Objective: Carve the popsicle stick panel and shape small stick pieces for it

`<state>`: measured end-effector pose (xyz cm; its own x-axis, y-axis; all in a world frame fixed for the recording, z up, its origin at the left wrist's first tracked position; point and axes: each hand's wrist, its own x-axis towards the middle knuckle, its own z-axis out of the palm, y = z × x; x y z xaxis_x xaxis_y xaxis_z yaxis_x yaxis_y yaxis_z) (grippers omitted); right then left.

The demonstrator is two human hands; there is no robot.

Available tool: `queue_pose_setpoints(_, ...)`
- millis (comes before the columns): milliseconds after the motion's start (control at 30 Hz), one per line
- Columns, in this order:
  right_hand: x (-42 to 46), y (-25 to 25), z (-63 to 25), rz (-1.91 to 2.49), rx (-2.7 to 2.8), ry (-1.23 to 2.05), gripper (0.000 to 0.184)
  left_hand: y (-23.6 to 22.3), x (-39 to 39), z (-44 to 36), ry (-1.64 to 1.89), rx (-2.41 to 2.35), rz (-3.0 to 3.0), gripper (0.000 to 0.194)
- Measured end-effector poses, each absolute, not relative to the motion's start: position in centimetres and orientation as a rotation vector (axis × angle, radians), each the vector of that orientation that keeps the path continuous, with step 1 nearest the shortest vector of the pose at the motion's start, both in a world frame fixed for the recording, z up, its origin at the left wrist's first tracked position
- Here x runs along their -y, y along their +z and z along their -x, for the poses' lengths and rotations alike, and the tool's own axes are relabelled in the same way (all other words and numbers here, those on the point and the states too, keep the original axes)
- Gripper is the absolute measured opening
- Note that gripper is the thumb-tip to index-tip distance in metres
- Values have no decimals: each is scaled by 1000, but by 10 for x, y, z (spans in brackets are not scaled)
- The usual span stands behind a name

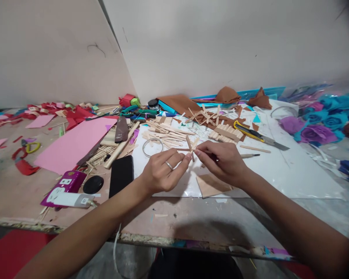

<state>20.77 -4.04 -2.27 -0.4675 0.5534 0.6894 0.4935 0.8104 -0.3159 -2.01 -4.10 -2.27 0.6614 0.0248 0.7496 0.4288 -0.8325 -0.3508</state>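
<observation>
Both my hands meet over a white sheet (174,186) around a small star of crossed wooden craft sticks (192,149). My left hand (165,170), with a ring on one finger, pinches the star from the left. From the right, my right hand (225,161) is closed on it at thumb and fingertips. Some of the sticks look brown, others pale. Loose craft sticks (165,131) lie in a heap behind the left hand, near a metal ring (152,147). Under the right hand is a square wooden piece (211,186).
A yellow utility knife (258,136) with its blade out lies to the right. On the left are a black phone (121,176), a purple power strip (65,188), pink paper (78,143) and red pliers (25,161). Fabric flowers (320,130) sit at the far right.
</observation>
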Motion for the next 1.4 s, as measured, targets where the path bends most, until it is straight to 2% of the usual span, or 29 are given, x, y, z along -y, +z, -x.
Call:
queue_pose_setpoints(267,44,-21,-203,770,2147,0,12,-32,48,14,-1038,517,2251,18)
queue_pose_setpoints(700,46,-21,-199,722,2174,-141,8,-33,43,19,-1062,456,2306,22)
queue_pose_setpoints(867,47,-25,-198,691,2109,-346,4,-35,39,16,-1389,556,2375,27)
queue_pose_setpoints(1000,47,-31,-200,716,2057,-508,14,-33,41,13,-1697,759,2518,26)
queue_pose_setpoints(1233,43,-36,-201,653,2118,-637,12,-34,51,5,-2378,1517,3012,24)
queue_pose_setpoints(1300,42,-36,-201,659,2136,-629,8,-32,50,5,-2480,1663,2951,20)
queue_pose_setpoints(1400,40,-33,-204,696,2107,-564,17,-30,46,6,-2465,1815,2847,18)
